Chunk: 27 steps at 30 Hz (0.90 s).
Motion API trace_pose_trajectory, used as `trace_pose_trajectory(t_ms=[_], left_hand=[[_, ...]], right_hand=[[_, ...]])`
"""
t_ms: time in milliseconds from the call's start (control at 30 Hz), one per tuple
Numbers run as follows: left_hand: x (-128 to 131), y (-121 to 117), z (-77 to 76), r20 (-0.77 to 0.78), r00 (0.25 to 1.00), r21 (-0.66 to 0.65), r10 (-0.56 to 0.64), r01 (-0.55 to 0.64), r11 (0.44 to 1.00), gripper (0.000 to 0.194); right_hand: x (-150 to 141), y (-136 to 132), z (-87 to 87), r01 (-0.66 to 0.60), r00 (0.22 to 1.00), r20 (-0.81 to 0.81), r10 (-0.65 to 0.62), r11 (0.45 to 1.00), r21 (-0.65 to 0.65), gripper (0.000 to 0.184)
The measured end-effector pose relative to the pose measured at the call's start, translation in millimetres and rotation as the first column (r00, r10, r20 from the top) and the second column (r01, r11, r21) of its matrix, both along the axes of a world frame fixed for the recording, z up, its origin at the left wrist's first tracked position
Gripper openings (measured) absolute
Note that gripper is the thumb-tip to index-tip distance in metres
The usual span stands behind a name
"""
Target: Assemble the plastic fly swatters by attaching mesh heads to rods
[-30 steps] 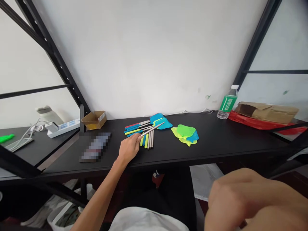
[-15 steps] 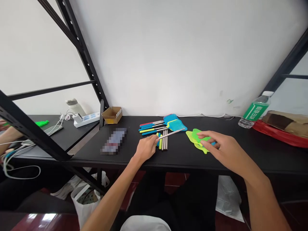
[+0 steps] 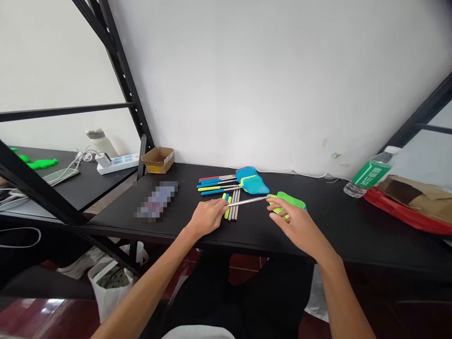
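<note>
My left hand (image 3: 207,217) is closed around one end of a thin metal rod (image 3: 247,201), which points to the right just above the table. Close to the rod's far end is my right hand (image 3: 292,225), its fingers apart; whether a fingertip touches the rod I cannot tell. Beneath and behind that hand lie loose green fly swatter heads (image 3: 291,197), partly covered by it. Several more metal rods (image 3: 233,209) and short yellow and blue handle grips (image 3: 228,209) rest beside my left hand. Fly swatters with blue heads (image 3: 254,185) lie stacked further back.
A small cardboard box (image 3: 158,161) stands at the back left, with a blurred flat object (image 3: 157,200) before it. To the right are a water bottle (image 3: 372,173) and a red bag (image 3: 395,214). A black shelf post (image 3: 123,70) and power strip (image 3: 118,163) are left.
My right hand has moved left and inward, from over the green swatter heads to the rod's far end. My left hand still holds the rod. The view has shifted slightly.
</note>
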<state>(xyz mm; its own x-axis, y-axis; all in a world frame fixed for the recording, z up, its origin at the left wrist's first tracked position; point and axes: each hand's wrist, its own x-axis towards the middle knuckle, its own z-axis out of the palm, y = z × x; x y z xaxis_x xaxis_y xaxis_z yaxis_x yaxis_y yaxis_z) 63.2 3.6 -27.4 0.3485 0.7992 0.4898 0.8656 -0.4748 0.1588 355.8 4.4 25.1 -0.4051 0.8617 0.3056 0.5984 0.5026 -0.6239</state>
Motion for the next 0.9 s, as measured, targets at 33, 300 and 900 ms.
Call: trace_pose_trajectory(t_ms=[33, 300, 900], left_hand=[[0.0, -0.4, 0.2, 0.001, 1.000, 0.000, 0.002, -0.002, 1.000, 0.036], [-3.6, 2.5, -2.4, -0.018, 0.999, 0.027, -0.049, 0.050, 0.998, 0.034], [-20.8, -8.3, -10.8, 0.047, 0.999, 0.045, -0.016, 0.014, 0.999, 0.027]], right_hand=[[-2.2, 0.6, -0.9, 0.013, 1.000, -0.019, -0.013, 1.000, 0.020, 0.035], [-20.4, -0.5, -6.9, 0.051, 0.971, -0.237, -0.037, 0.997, 0.053, 0.027], [-44.1, 23.8, -67.6, -0.045, 0.907, -0.420, -0.013, 0.991, -0.128, 0.038]])
